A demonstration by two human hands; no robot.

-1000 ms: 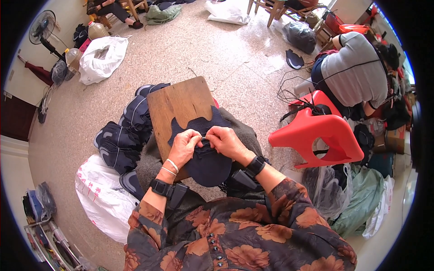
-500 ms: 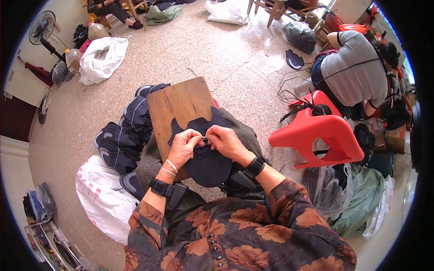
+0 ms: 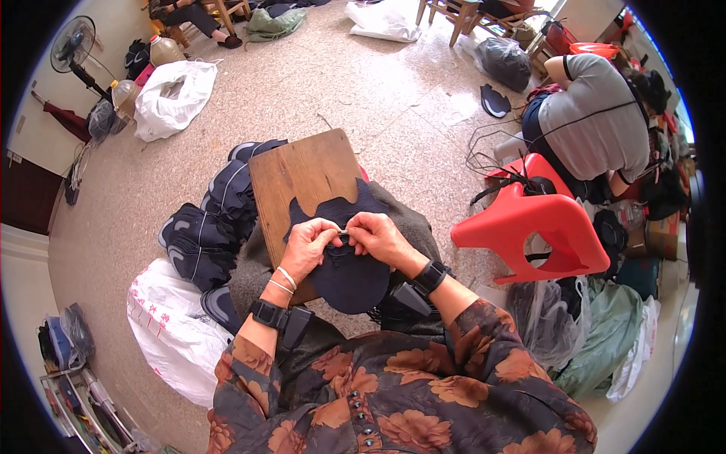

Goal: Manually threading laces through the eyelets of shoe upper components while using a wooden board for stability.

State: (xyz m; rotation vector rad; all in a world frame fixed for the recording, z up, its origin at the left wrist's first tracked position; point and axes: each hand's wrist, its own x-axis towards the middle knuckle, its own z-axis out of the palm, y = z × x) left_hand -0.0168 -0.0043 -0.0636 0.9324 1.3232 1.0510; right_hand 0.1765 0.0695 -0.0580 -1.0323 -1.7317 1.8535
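Note:
A dark navy shoe upper (image 3: 349, 284) lies over my lap and the near end of a wooden board (image 3: 306, 168), its rounded toe toward me and its pointed ends on the board. My left hand (image 3: 308, 244) pinches at the middle of the upper, thumb and fingertips pressed together. From the other side my right hand (image 3: 376, 237) does the same, the two sets of fingertips almost touching. Between them shows a small, thin light-coloured bit, too small to name. Below the fingers, dark loops or straps cross the upper's opening.
Tied bundles of navy uppers (image 3: 198, 246) lie left of the board, beside a white sack (image 3: 170, 333). At right stands a red plastic stool (image 3: 491, 227) with black cords on it. Behind it a person in grey (image 3: 590, 113) bends over. Plastic bags (image 3: 548, 314) lie at the lower right.
The hands stay pinched at the same spot on the upper, with only slight finger movement. The whole view has shifted a few pixels.

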